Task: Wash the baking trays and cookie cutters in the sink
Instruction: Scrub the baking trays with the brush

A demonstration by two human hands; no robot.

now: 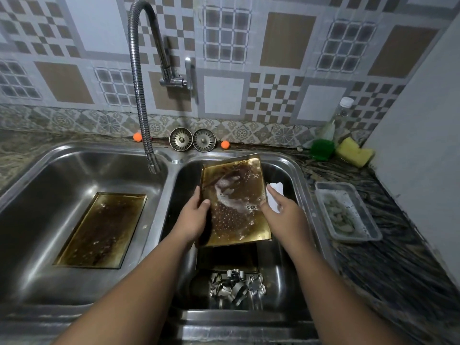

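The left hand (196,215) was closed on the left long edge of a soapy baking tray (239,207), thumb on its face, propping it tilted over the right basin of the sink (298,170). The right hand (281,210) gripped a white sponge (275,195) against the tray's right edge. The tray's long axis ran away from the person, so the sponge hand looked nearer the suds. A second tray (99,230) lay flat in the left basin; the cookie cutters (236,287) sat at the right basin's near edge.

A home kitchen: double steel sink (159,155), patterned wall tiles (286,41), sponge (354,151) on stone counter (373,257).
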